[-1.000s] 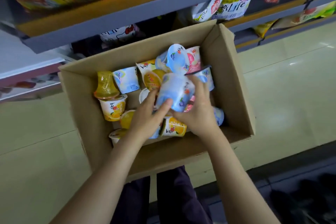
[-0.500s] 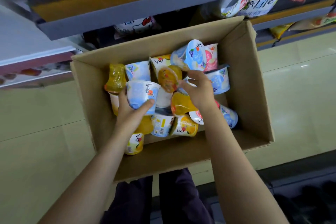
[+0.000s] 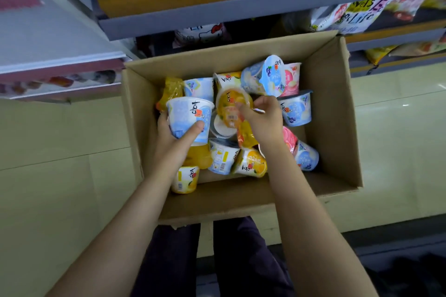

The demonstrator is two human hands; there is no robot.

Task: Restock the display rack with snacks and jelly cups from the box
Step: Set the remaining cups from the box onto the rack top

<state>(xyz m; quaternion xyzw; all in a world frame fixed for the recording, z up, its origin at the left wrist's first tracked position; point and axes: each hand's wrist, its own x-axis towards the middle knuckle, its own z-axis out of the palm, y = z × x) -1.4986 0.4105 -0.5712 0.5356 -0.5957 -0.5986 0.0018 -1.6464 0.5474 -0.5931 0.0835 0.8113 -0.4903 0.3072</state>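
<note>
The blue cup (image 3: pixel 189 119) sat in the left hand (image 3: pixel 173 142), lifted just above the heap at the left of the box (image 3: pixel 337 128), thumb across its front and fingers hidden behind: a full grip, clenched round the wall below the rim. The right hand (image 3: pixel 263 119) was down among the cups in the middle, fingertips pinched on the edge of an orange cup (image 3: pixel 233 108) lying tilted with its film lid facing up; whether that grip had truly closed or only touched, it was hard to tell. These looked light, thin-walled plastic tubs, likely stiff at the rim and springy in the side, with glossy labels that could slip and film lids that could puncture or peel, so the sound hold was round the body or under the rim, never on the lid. More cups, blue, pink and yellow, lay jumbled every way through the box, some on their sides. The box stood on the pale floor (image 3: pixel 60 188) right against the rack (image 3: pixel 241 7), whose shelves above carried snack bags (image 3: pixel 350 17). Plenty was left to shelve, by the look of it.
</note>
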